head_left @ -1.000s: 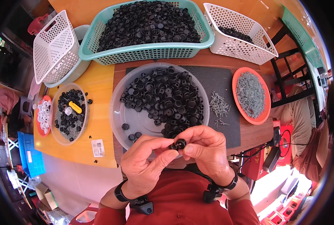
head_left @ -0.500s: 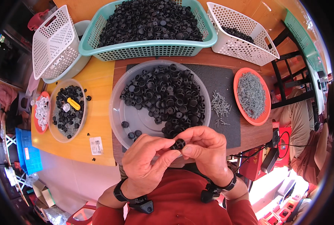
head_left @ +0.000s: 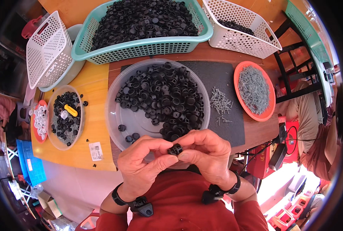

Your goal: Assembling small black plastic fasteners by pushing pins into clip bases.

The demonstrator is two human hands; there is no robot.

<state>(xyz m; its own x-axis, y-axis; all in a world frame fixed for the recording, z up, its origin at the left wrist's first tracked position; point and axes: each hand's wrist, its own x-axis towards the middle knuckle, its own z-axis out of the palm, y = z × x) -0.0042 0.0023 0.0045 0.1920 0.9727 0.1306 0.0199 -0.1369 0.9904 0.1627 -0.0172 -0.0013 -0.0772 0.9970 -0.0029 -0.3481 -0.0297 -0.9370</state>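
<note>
Between the fingertips of both hands sits a small round black plastic part (head_left: pixel 175 149), with openings in its side. My left hand (head_left: pixel 142 163) pinches it from the left with thumb and forefinger. From the right, the thumb and forefinger of my right hand (head_left: pixel 208 156) press on it too. Just beyond my fingers stands a clear round tub (head_left: pixel 135 121) heaped with similar black parts (head_left: pixel 163 96). A few assembled-looking black pieces (head_left: pixel 129 138) lie apart at its near left side. Whether a screw is in the held part, I cannot make out.
Loose screws (head_left: pixel 221 102) lie on a dark mat right of the tub, beside an orange dish (head_left: pixel 254 92) of screws. A teal basket (head_left: pixel 140 48) and white baskets (head_left: pixel 241 40) stand behind. At left are a tub with a yellow-handled tool (head_left: pixel 71 110) and a dish of clear pieces (head_left: pixel 41 122).
The whole view has shifted slightly, so the table things sit a little further left and up. Both hands still pinch the black part, which appears turned to show its side openings.
</note>
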